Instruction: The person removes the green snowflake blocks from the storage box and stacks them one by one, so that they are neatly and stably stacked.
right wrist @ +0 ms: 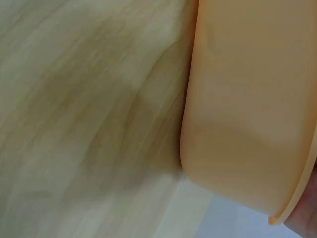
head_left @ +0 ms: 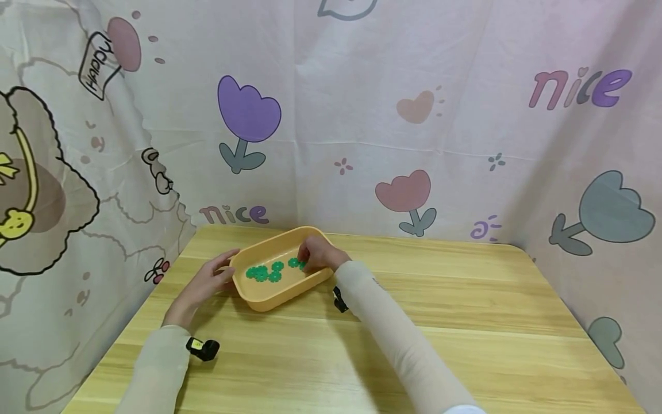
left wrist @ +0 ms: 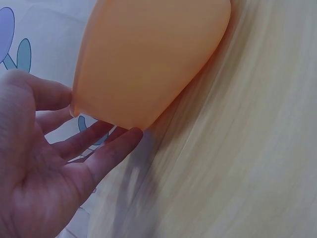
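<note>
A yellow-orange plastic basin (head_left: 269, 300) stands at an angle near the back of the table, with several small green flower-shaped discs (head_left: 261, 273) on its floor. My left hand (head_left: 209, 282) is at the basin's left end. In the left wrist view, the spread fingers (left wrist: 116, 151) touch the basin's end wall and rim from outside. My right hand (head_left: 318, 253) reaches over the basin's right end, fingers bent down among the discs. One green disc (head_left: 293, 262) lies right by its fingertips; I cannot tell whether they pinch one. The right wrist view shows mainly the basin's outer wall (right wrist: 247, 109).
The wooden table (head_left: 465, 322) extends in front of the basin and to its right. A printed cloth (head_left: 336, 115) hangs behind the table and along both sides. Each sleeve has a small black camera (head_left: 203, 348) at the wrist.
</note>
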### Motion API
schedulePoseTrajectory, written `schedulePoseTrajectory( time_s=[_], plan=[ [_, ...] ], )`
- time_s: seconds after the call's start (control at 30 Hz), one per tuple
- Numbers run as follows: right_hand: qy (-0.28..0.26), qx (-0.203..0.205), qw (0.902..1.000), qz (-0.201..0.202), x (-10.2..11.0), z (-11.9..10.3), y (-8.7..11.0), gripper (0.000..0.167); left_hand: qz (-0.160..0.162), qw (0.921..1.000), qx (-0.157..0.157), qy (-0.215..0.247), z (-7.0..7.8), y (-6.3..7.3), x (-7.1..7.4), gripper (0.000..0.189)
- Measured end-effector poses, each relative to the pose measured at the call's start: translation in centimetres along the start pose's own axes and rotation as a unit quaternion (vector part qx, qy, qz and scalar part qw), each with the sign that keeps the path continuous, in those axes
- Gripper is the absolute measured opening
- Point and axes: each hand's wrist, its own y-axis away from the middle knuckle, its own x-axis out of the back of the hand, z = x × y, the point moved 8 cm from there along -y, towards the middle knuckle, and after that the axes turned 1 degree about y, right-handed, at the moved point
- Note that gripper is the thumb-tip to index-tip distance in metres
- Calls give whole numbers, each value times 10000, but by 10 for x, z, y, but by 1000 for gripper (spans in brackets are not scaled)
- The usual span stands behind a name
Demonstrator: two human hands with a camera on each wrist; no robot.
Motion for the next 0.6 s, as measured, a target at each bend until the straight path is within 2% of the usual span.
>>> schedulePoseTrajectory(
  time_s=[0.27,0.6],
  plan=[
    [10,57,10000,80,0,-4,-2,20,14,10000,-2,4,0,0,-1,58],
    [196,113,9997,48,-2,-4,-3,23,-10,10000,-18,22,0,0,-1,59]
  ],
)
